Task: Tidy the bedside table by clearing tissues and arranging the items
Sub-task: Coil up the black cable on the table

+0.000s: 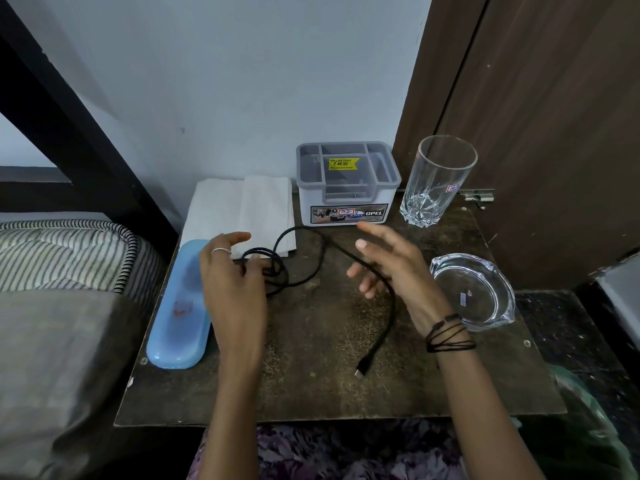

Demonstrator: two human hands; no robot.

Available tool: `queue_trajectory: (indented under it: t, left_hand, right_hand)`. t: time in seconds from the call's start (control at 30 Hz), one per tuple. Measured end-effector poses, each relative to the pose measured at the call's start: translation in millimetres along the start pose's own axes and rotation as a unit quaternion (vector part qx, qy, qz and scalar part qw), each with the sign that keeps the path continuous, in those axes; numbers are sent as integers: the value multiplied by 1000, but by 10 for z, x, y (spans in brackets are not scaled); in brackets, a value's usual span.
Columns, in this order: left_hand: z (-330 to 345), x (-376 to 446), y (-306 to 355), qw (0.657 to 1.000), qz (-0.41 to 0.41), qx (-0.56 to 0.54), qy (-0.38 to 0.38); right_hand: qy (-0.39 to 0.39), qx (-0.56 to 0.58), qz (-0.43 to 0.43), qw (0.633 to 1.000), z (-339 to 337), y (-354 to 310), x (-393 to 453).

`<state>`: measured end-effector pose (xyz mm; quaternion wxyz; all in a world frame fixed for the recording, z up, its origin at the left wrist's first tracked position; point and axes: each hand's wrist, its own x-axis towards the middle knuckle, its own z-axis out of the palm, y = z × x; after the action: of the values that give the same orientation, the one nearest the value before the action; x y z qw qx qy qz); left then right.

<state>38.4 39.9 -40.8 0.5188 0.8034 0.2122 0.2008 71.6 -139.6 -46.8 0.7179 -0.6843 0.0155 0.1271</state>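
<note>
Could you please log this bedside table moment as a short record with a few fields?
surface: dark bedside table
cable: black cable, partly coiled, plug end loose near the front
left hand: left hand holds the coils
right hand: right hand fingers relaxed, cable runs across them
back row: folded white tissues, grey organiser box, empty glass tumbler
left edge: blue case
right edge: glass ashtray

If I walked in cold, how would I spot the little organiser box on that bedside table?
Start at the dark bedside table and look to its back edge against the pale wall. There, between the folded white tissues and the tall clear glass, stands the organiser box. It is the only grey, compartmented thing there, with a yellow price sticker inside and a label on its front.
</note>
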Motion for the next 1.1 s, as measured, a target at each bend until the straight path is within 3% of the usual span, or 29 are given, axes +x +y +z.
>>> queue_trajectory:
  t: [0.1, 0.2, 0.33, 0.43, 0.5, 0.53, 0.6, 0.67, 0.77, 0.87, 0.97, 1.1]
  left_hand:
    - [38, -57, 8, 976, 92, 195, 16]
    - [106, -114, 83, 957, 121, 262, 16]
    - [174, -192, 274, 965, 209, 156, 25]
    - [220, -290, 393, 957, 273, 87, 53]
    - [248, -329, 406, 948, 315, 43, -3]
    - [261, -330, 396, 947, 309, 16, -87]
    - [297, -334, 368, 927, 221, -39, -300]
    - [381, -345, 295, 897, 142, -78, -412]
    - [468, -344, 215, 894, 142, -54, -421]
    - [444, -339, 204, 865, 132, -52, -482]
    - [389, -369, 268, 821, 48, -165, -544]
    - [356, -331, 333, 789, -17, -314, -528]
  right_hand:
    - [-58, 93, -22, 994, -29, -47, -19]
    - [-90, 193, -24, 977, -11, -41, -34]
    - [-90, 319, -53, 942, -26, -68, -16]
    - [-77, 350, -85, 930, -39, -72, 0]
    - [-53, 346, -99, 931, -25, -57, 14]
    - [-37, 344, -105, 932, -18, -53, 20]
    - [-3, 340, -118, 933, -14, -46, 30]
    - [23, 328, -130, 936, -27, -50, 31]
    - [58, 293, -141, 944, -51, -32, 31]
    - [98, 188, -141, 967, -66, -2, 26]
    - [155, 60, -148, 975, -101, 27, 19]
    - [173, -121, -200, 957, -109, 49, 39]
